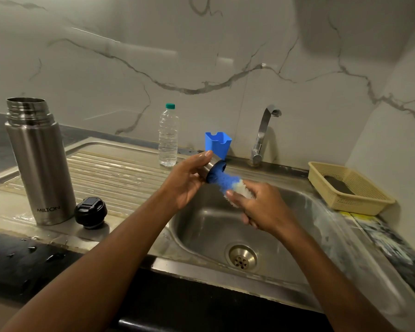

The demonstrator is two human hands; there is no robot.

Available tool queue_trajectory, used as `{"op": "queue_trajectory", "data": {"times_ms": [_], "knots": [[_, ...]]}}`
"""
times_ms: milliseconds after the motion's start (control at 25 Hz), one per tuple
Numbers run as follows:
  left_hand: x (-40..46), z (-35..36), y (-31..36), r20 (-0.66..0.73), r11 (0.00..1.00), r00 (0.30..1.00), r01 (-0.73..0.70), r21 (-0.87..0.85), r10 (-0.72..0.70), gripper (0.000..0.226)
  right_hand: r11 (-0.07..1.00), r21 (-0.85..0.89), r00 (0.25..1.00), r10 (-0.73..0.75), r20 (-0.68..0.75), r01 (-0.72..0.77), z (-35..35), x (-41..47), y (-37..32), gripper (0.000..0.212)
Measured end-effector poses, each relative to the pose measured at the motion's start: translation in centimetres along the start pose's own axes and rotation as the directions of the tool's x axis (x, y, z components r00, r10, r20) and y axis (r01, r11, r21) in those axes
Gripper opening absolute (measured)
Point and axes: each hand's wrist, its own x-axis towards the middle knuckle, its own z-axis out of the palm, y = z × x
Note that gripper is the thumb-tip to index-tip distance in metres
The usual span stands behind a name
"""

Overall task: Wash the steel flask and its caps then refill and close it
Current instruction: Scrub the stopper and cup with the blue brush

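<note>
The steel flask (40,161) stands open and upright on the draining board at the left. Its black inner cap (90,212) lies just to the right of the flask's base. My left hand (186,182) grips the steel outer cap (209,167) above the sink's left rim, its open mouth tilted to the right. My right hand (261,207) holds a blue and white bottle brush (225,184), and the blue bristles are pushed into the cap's mouth. The brush handle is hidden in my fist.
The steel sink basin (201,226) with its drain (242,258) lies below my hands. Behind stand a plastic water bottle (168,136), a blue holder (218,143) and the tap (264,135). A cream basket (350,188) sits at the right. The black counter (22,259) is wet.
</note>
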Motion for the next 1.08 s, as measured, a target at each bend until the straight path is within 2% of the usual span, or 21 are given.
{"op": "queue_trajectory", "data": {"times_ms": [80, 160, 240, 280, 320, 360, 400, 480, 560, 600, 640, 680, 720, 760, 800, 880, 920, 960, 1000, 1040, 1080], "knots": [[-0.3, -0.2, 0.5, 0.059, 1.0, 0.998, 0.0, -0.011, 0.001, 0.016, 0.93, 0.293, 0.966, 0.172, 0.193, -0.224, -0.4, -0.2, -0.3, 0.033], [-0.4, -0.1, 0.9, 0.116, 0.998, 0.993, 0.021, -0.054, -0.014, 0.022, 0.836, 0.429, 0.923, 0.213, 0.319, -0.341, -1.5, -0.4, -0.3, 0.043], [-0.4, -0.2, 1.0, 0.15, 0.996, 0.988, 0.05, -0.07, -0.039, 0.028, 0.807, 0.474, 0.92, 0.205, 0.335, -0.352, -1.8, -0.5, -0.1, 0.046], [-0.3, -0.4, 1.0, 0.151, 0.995, 0.987, 0.069, -0.077, -0.057, 0.033, 0.845, 0.442, 0.941, 0.186, 0.283, -0.3, -1.6, -0.4, 0.0, 0.045], [-0.2, -0.6, 1.0, 0.145, 0.992, 0.986, 0.09, -0.086, -0.076, 0.039, 0.919, 0.34, 0.972, 0.14, 0.187, -0.198, -1.3, -0.4, 0.2, 0.042], [-0.1, -0.7, 1.0, 0.125, 0.991, 0.988, 0.104, -0.084, -0.093, 0.043, 0.985, 0.157, 0.996, 0.062, 0.069, -0.072, -0.8, -0.2, 0.4, 0.037], [-0.1, -0.6, 1.0, 0.096, 0.99, 0.99, 0.114, -0.078, -0.106, 0.043, 0.996, -0.081, 0.998, -0.045, -0.038, 0.042, -0.6, -0.1, 0.8, 0.036], [-0.4, -0.1, 1.1, 0.011, 0.99, 0.991, 0.131, -0.053, -0.13, 0.043, 0.851, -0.508, 0.964, -0.23, -0.134, 0.132, -0.6, 0.2, 1.6, 0.054], [-0.6, 0.2, 1.1, -0.052, 0.994, 0.992, 0.111, -0.016, -0.111, 0.042, 0.699, -0.697, 0.925, -0.353, -0.145, 0.157, -0.7, 0.4, 1.6, 0.062], [-0.6, 0.3, 1.0, -0.063, 0.996, 0.994, 0.089, -0.004, -0.09, 0.039, 0.684, -0.71, 0.916, -0.375, -0.142, 0.169, -0.6, 0.5, 1.6, 0.061], [-0.6, 0.3, 0.9, -0.06, 0.998, 0.996, 0.068, -0.001, -0.068, 0.036, 0.747, -0.639, 0.926, -0.35, -0.144, 0.183, -0.7, 0.4, 1.3, 0.055], [-0.6, 0.3, 0.9, -0.054, 0.999, 0.997, 0.05, -0.004, -0.05, 0.034, 0.881, -0.438, 0.955, -0.263, -0.138, 0.18, -0.6, 0.3, 1.0, 0.044], [-0.6, 0.3, 0.9, -0.044, 0.999, 0.998, 0.044, -0.019, -0.045, 0.035, 0.984, -0.146, 0.991, -0.114, -0.073, 0.102, -0.6, 0.2, 0.5, 0.035], [-0.5, 0.3, 1.0, -0.037, 0.997, 0.998, 0.05, -0.053, -0.052, 0.037, 0.992, 0.125, 0.999, 0.03, 0.038, -0.034, -0.7, 0.1, 0.2, 0.035], [-0.5, 0.3, 1.1, -0.026, 0.992, 0.997, 0.065, -0.111, -0.069, 0.039, 0.942, 0.296, 0.983, 0.12, 0.137, -0.157, -0.9, -0.2, -0.3, 0.039], [-0.3, 0.2, 1.0, -0.012, 0.97, 0.996, 0.089, -0.227, -0.094, 0.044, 0.917, 0.343, 0.974, 0.156, 0.162, -0.204, -1.1, -0.3, -0.4, 0.041], [-0.3, 0.3, 1.0, -0.016, 0.967, 0.995, 0.093, -0.236, -0.1, 0.048, 0.97, 0.215, 0.991, 0.101, 0.085, -0.118, -1.0, -0.3, -0.2, 0.04], [-0.4, 0.4, 1.1, -0.029, 0.975, 0.993, 0.106, -0.193, -0.113, 0.051, 0.999, -0.047, 1.0, 0.004, -0.015, -0.004, -0.9, -0.2, 0.2, 0.04], [-0.4, 0.5, 1.0, -0.045, 0.988, 0.991, 0.124, -0.092, -0.128, 0.053, 0.93, -0.359, 0.99, -0.115, -0.084, 0.077, -0.8, 0.0, 0.7, 0.046], [-0.6, 0.6, 0.8, -0.053, 0.989, 0.988, 0.145, 0.02, -0.144, 0.051, 0.806, -0.58, 0.97, -0.218, -0.111, 0.115, -0.8, 0.1, 1.0, 0.054], [-0.7, 0.8, 0.7, -0.054, 0.984, 0.988, 0.149, 0.098, -0.144, 0.045, 0.719, -0.684, 0.95, -0.283, -0.129, 0.121, -0.8, 0.2, 1.0, 0.058]]}}
